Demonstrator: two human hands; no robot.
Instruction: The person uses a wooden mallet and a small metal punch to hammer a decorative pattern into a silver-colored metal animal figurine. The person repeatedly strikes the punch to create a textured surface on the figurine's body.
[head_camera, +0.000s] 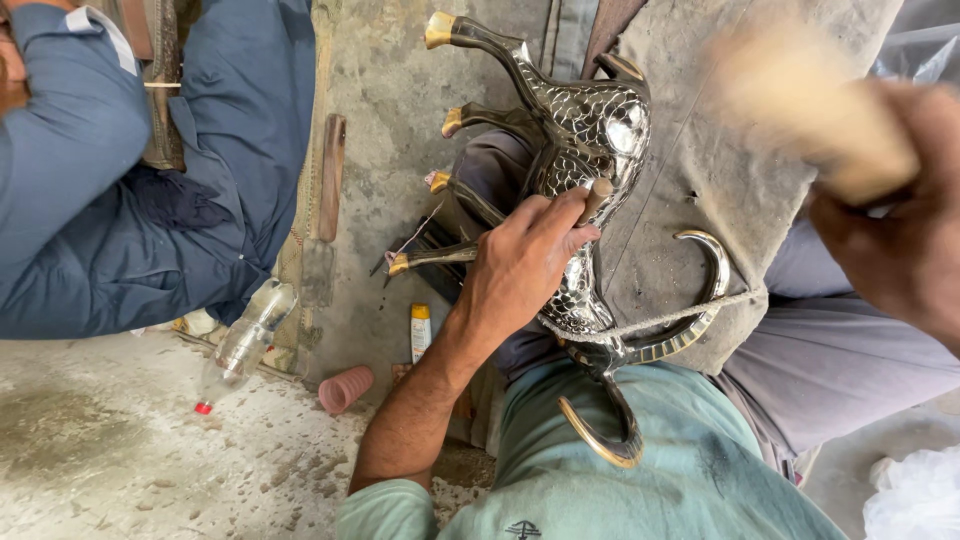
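A dark, silvery metal deer figure (590, 130) with brass-tipped legs and curved horns lies across my lap on a grey cloth (700, 150). A rope (660, 320) runs over its neck. My left hand (525, 260) rests on the figure's body and pinches a short chisel-like tool (597, 195) against it. My right hand (890, 230) is raised at the right edge, gripping a blurred wooden mallet (800, 95) above the cloth.
Another person in blue clothes (120, 170) sits at the upper left. On the dusty concrete floor lie a plastic bottle (240, 345), a pink cup (345, 388), a small tube (421, 330) and a long flat tool (325, 210). White plastic (915, 495) sits at the lower right.
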